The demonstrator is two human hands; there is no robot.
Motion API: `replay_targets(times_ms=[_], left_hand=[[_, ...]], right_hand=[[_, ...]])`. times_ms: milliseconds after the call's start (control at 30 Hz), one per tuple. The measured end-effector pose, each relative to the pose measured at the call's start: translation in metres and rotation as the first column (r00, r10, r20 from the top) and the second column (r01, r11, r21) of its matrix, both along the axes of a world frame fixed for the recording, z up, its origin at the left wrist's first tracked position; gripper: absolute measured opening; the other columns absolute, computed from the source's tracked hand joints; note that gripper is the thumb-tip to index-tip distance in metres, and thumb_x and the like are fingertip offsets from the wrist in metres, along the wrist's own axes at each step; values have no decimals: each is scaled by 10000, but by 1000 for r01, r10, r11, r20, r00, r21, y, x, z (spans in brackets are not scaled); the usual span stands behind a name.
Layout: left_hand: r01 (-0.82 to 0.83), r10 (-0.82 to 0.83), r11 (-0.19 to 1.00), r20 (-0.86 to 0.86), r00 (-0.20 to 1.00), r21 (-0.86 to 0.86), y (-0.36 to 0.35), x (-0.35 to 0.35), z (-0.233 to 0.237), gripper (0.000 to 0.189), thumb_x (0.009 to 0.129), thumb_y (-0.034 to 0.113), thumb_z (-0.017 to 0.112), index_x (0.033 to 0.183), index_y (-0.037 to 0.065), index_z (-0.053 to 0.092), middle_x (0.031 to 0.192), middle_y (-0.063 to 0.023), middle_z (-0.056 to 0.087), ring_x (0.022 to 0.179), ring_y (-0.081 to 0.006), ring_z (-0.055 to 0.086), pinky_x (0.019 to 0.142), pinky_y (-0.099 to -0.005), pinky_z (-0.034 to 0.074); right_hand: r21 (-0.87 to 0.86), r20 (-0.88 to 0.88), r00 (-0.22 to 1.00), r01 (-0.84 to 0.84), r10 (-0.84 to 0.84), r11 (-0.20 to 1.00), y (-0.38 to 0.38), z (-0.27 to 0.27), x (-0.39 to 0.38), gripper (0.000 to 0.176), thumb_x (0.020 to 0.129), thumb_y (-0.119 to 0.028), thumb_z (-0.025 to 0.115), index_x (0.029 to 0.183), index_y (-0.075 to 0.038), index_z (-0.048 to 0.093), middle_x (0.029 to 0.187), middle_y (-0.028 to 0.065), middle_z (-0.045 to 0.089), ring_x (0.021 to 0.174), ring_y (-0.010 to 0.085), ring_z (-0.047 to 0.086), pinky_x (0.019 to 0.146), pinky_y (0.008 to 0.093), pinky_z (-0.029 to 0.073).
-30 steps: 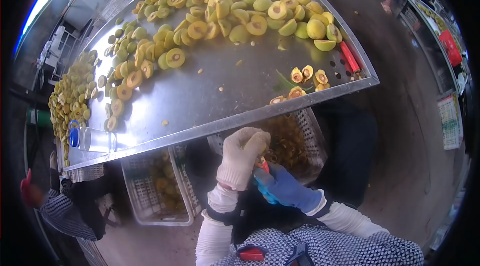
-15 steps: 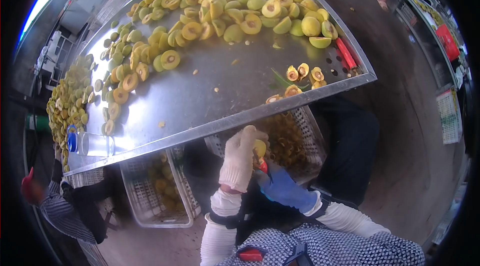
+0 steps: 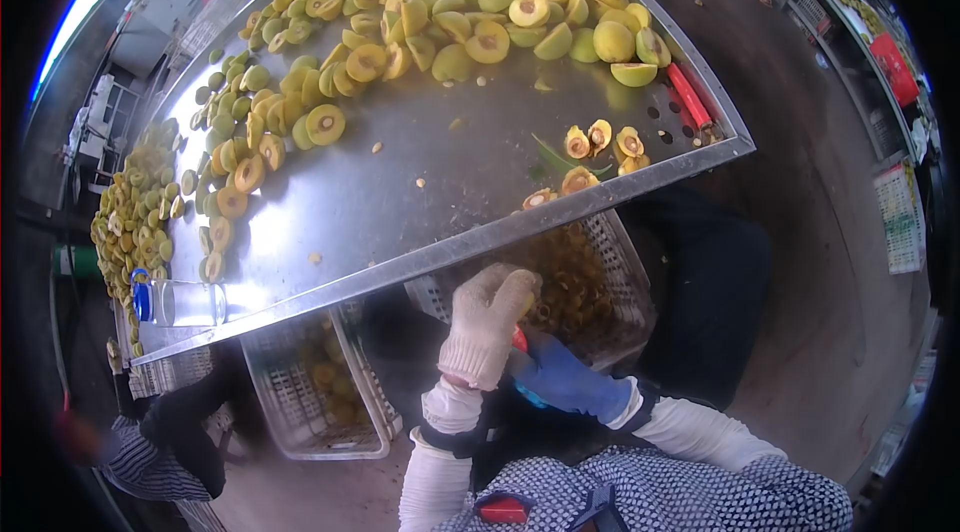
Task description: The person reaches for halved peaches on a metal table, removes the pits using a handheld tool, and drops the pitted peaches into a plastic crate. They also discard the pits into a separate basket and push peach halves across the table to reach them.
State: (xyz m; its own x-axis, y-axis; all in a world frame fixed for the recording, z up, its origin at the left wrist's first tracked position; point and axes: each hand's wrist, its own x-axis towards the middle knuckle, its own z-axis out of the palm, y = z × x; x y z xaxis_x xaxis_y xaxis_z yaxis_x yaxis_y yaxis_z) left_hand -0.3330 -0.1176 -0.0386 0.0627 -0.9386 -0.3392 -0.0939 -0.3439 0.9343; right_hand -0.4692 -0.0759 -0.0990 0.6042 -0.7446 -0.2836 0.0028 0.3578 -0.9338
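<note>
My left hand point(image 3: 486, 324), in a cream knitted glove, is closed around a piece of yellow fruit point(image 3: 526, 306), mostly hidden by the fingers. Against it, my right hand point(image 3: 562, 378), in a blue glove, is wrapped round a red-handled tool point(image 3: 519, 339); its working end is hidden. Both hands are below the table's front edge, over a white basket point(image 3: 634, 284) of fruit pieces. On the metal table point(image 3: 400, 167), halved green-yellow fruits point(image 3: 488, 42) lie in a wide heap. A few cut pieces point(image 3: 578, 180) lie close to the front edge.
A red-handled tool point(image 3: 689, 96) lies at the table's right corner. On the left stands a clear jar point(image 3: 192, 304) with a blue lid. Below the table is a second basket point(image 3: 262, 372) with fruit. A co-worker in a striped top point(image 3: 155, 460) is at the lower left.
The view has shifted slightly. My left hand's fingers have turned and now cover more of the fruit, and less of the red-handled tool shows between my hands.
</note>
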Motion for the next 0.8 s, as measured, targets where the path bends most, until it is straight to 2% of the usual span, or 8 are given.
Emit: replay_targets(times_ms=[100, 300, 433, 533, 600, 633, 733, 800], left_hand=[[165, -154, 985, -171, 973, 51, -5, 11, -8, 332, 980, 248, 536, 982, -25, 724, 944, -131, 719, 835, -193, 669, 762, -313, 533], [25, -157, 983, -753, 639, -183, 4, -4, -29, 399, 1017, 348, 546, 897, -7, 681, 865, -143, 684, 755, -228, 671, 742, -343, 557], [-291, 232, 954, -781, 579, 68, 17, -4, -11, 578, 1067, 537, 434, 922, 24, 659, 900, -144, 674, 768, -234, 664, 742, -344, 551], [-218, 261, 948, 172, 950, -233, 50, 70, 10, 404, 1009, 358, 581, 1001, -24, 714, 1014, -150, 719, 869, -264, 694, 807, -355, 541], [-154, 91, 988, 883, 461, -21, 61, 108, 50, 267, 815, 261, 802, 976, 52, 763, 1022, -174, 714, 1001, -345, 677, 888, -416, 532], [-57, -18, 998, 976, 219, 32, 66, 125, 64, 252, 789, 258, 827, 941, 69, 759, 1017, -158, 707, 991, -369, 669, 893, -455, 529], [80, -37, 997, 987, 158, 25, 52, 156, 97, 241, 799, 227, 820, 967, 71, 748, 1033, -146, 707, 1002, -361, 671, 897, -454, 524], [66, 243, 949, 852, 463, -307, -5, 160, 107, 241, 834, 201, 794, 1035, 82, 731, 1036, -145, 708, 1016, -357, 665, 908, -458, 511]], right_hand=[[605, 228, 970, -211, 87, 768, -1, -2, -19, 400, 1041, -409, 599, 1201, -42, 601, 882, 19, 624, 805, 184, 629, 751, 331, 531], [740, 600, 763, -417, -240, 527, 1, 15, -23, 337, 1058, -393, 573, 1055, -56, 587, 748, -26, 525, 604, 95, 512, 567, 254, 457], [434, 588, 804, -404, 87, 805, -16, 31, -37, 342, 1071, -388, 537, 1048, -53, 599, 663, -31, 485, 502, 76, 442, 465, 238, 385], [481, 183, 975, -201, 126, 853, -42, 32, -57, 468, 1044, -509, 540, 979, -47, 583, 624, -26, 438, 470, 80, 400, 437, 231, 335], [540, 115, 991, -124, 73, 832, -46, 13, -60, 465, 1042, -508, 544, 978, -50, 586, 622, -28, 436, 468, 76, 399, 433, 230, 335], [607, 41, 999, -44, 24, 794, -45, 6, -58, 461, 1041, -507, 548, 978, -52, 590, 621, -30, 433, 467, 72, 398, 429, 229, 335], [600, 122, 992, -102, 35, 794, -48, 12, -47, 414, 1037, -484, 570, 962, -78, 598, 621, -36, 437, 469, 59, 406, 425, 223, 344], [549, 53, 998, -6, -28, 836, -48, 15, -35, 357, 1031, -437, 603, 975, -85, 613, 630, -39, 490, 472, 59, 439, 415, 226, 347]])
